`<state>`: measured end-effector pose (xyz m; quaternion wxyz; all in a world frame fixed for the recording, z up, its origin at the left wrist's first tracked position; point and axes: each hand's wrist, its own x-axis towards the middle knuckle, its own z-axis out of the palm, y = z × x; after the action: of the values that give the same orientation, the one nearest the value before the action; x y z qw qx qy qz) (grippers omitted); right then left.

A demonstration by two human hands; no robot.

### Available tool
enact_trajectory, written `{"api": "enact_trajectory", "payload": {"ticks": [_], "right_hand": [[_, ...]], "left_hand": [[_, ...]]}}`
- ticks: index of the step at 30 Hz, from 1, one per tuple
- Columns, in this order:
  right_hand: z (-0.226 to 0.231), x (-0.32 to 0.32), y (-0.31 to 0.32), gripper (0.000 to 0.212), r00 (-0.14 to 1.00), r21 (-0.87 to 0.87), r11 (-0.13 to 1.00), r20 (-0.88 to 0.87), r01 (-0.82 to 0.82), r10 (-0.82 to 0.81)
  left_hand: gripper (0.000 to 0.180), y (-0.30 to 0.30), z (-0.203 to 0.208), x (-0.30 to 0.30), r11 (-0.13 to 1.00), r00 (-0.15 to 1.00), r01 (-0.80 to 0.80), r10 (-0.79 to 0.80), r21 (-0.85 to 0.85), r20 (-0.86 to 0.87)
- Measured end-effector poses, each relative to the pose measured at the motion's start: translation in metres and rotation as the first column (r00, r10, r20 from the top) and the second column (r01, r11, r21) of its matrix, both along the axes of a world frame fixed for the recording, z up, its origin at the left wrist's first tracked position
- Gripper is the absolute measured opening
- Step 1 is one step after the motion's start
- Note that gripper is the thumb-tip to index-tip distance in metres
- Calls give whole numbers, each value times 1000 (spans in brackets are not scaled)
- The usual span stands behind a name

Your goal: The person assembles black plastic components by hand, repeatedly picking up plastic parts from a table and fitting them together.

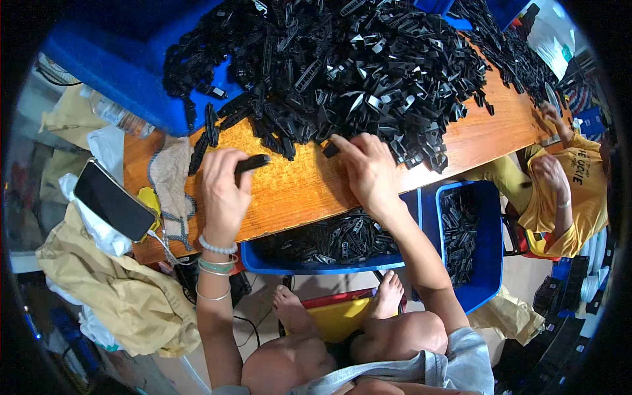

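My left hand (224, 184), with bracelets at the wrist, is closed on a slim black plastic part (253, 163) that sticks out to the right between thumb and fingers. It hovers over the near left of the wooden table (289, 187). Bent over the table, my right hand (370, 170) has its fingertips on a small black plastic piece (330, 150) at the near edge of the heap. The thumb is mostly hidden. Just beyond both hands spreads a large heap of black plastic parts (368, 79), some long and ribbed, others short and glossy.
A blue bin (125, 72) lies tipped at the far left. Beside my left arm are a phone (115, 201) and a grey cloth glove (171, 178). Blue bins of black parts (316, 266) (484, 289) stand below the table's edge. A co-worker in a yellow shirt (582, 191) sits at right.
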<state>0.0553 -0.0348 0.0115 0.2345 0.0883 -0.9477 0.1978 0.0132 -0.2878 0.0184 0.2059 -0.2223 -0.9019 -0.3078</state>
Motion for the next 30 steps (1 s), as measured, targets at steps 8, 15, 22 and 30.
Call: {"api": "enact_trajectory", "payload": {"ticks": [8,15,22,30], "right_hand": [[-22,-3,-13,22,999,-65,997,5,-41,42],[-9,14,-5,30,998,-115,991,40,60,-56],[4,21,-8,27,904,-482,851,239,-208,356],[1,11,-11,25,910,-408,862,149,-300,388]], "left_hand": [[17,22,2,15,867,690,59,-394,495,607],[24,11,-16,15,760,717,98,-501,642,484],[22,20,-6,28,952,929,198,-258,232,264],[18,19,-4,28,952,912,246,-291,183,290]]}}
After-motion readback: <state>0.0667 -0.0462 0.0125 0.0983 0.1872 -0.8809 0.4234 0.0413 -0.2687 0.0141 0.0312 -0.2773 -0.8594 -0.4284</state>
